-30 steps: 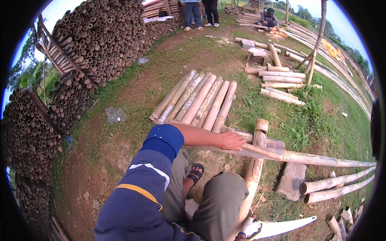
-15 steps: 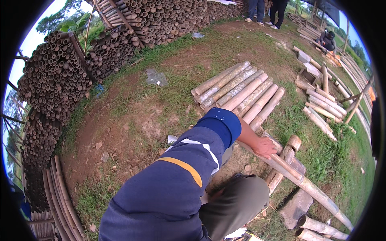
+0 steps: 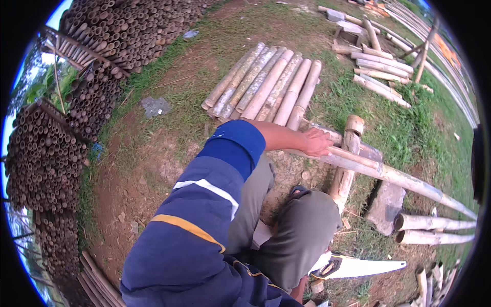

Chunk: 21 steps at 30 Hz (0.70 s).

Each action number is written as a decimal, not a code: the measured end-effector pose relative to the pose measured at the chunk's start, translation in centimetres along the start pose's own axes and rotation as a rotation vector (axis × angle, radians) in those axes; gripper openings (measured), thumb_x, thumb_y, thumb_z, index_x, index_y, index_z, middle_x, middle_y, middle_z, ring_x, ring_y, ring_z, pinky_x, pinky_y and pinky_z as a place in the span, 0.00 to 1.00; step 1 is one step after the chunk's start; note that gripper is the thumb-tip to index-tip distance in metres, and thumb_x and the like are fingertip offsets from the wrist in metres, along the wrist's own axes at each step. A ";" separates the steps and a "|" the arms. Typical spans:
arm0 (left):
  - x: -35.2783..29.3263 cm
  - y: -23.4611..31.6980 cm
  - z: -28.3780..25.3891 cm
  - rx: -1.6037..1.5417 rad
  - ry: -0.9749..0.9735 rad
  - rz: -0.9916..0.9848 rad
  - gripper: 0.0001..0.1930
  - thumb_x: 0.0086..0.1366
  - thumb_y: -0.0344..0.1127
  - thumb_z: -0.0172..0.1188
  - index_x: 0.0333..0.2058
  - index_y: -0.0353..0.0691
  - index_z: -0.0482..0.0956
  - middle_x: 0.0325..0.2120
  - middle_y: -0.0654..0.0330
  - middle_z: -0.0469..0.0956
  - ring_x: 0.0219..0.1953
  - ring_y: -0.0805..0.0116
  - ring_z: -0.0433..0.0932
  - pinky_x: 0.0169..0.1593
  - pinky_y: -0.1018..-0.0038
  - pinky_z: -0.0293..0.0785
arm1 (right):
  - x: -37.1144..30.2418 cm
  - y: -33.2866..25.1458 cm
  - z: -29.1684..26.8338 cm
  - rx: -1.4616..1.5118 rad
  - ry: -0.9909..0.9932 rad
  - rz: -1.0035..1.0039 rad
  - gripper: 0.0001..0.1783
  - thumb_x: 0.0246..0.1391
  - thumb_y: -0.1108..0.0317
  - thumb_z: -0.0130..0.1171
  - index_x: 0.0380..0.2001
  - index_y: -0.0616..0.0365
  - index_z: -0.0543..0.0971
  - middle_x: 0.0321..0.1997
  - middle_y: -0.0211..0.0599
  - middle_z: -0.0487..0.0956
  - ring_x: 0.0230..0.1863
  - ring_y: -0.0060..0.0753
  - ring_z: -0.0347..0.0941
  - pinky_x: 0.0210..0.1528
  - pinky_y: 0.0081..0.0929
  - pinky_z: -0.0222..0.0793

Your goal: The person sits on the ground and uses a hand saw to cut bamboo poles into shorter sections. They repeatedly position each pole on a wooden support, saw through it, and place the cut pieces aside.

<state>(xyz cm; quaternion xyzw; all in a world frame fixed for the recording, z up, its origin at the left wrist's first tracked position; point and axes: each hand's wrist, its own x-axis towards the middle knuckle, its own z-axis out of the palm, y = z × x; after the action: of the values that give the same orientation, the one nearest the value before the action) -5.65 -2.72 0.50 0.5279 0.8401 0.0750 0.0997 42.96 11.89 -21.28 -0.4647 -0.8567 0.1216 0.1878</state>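
My left hand (image 3: 317, 142) is closed over a long bamboo pole (image 3: 391, 175), its arm stretched across from the lower left. The pole lies across a thicker notched bamboo piece (image 3: 343, 176) and slants to the right. Below my bent knee, a handsaw (image 3: 363, 267) with a pale blade and a black and yellow handle lies near the ground. A strip of skin (image 3: 298, 289) shows at the lower edge beside a dark sleeve; it may be part of my right arm, but I cannot make out any fingers.
A row of cut bamboo lengths (image 3: 266, 84) lies ahead on the grass. A stone block (image 3: 386, 207) and two bamboo poles (image 3: 434, 223) are at the right. More cut bamboo (image 3: 381, 64) lies farther right. Tall bamboo stacks (image 3: 46, 153) stand at the left.
The view has turned to the right and downward, so the handsaw now shows in full and the people at the back are out of sight. My left hand stays on the pole.
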 end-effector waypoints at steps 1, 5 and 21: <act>-0.4 -0.4 1.0 -0.026 0.045 -0.030 0.27 0.79 0.59 0.53 0.57 0.40 0.78 0.50 0.43 0.77 0.55 0.41 0.81 0.57 0.43 0.79 | -0.9 0.3 0.5 0.010 0.033 0.032 0.21 0.77 0.59 0.48 0.43 0.67 0.82 0.40 0.59 0.83 0.41 0.65 0.81 0.43 0.57 0.76; -3.8 -0.5 -1.7 0.046 0.007 -0.103 0.30 0.81 0.58 0.51 0.67 0.40 0.76 0.54 0.43 0.78 0.59 0.41 0.79 0.63 0.45 0.77 | 0.8 -5.3 -4.7 0.125 -0.054 -0.026 0.15 0.72 0.64 0.53 0.41 0.68 0.80 0.42 0.60 0.81 0.44 0.67 0.77 0.50 0.57 0.70; -2.4 0.5 -1.6 -0.082 0.012 -0.046 0.28 0.82 0.55 0.52 0.66 0.39 0.75 0.55 0.41 0.76 0.61 0.39 0.77 0.66 0.47 0.74 | -0.5 -5.5 -5.3 0.225 -0.006 0.104 0.13 0.69 0.63 0.56 0.43 0.62 0.80 0.44 0.56 0.80 0.47 0.65 0.76 0.51 0.56 0.72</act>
<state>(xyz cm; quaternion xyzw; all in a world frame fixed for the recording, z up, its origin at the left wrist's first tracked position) -4.54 -4.72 2.35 0.5035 0.8488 0.1104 0.1180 41.34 8.70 -14.51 -0.4843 -0.8129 0.2279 0.2295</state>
